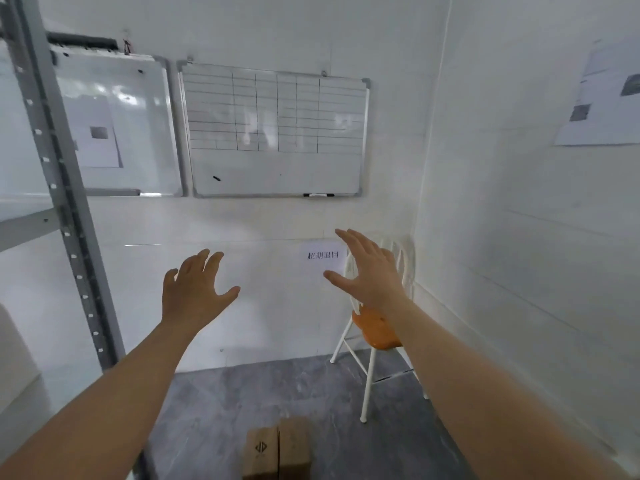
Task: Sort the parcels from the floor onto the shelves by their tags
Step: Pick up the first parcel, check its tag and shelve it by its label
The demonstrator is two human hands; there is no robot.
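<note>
Both hands, left (194,292) and right (369,271), are hanging open and empty; I think bending low for the brown parcels (277,448) is best

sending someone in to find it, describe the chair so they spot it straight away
Look to the room's far right corner, below the gridded whiteboard. There stands the chair with an orange seat and thin white metal legs, beside a small paper sign; nothing else there is orange.

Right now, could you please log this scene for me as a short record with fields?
left hand: open, raised, empty
right hand: open, raised, empty
parcels: two cardboard boxes side by side on the grey floor, untouched
shelf frame: grey metal, at left
chair: orange seat, white legs, in the corner
whiteboards: two on the back wall
paper sign: on the wall behind the right hand
</note>
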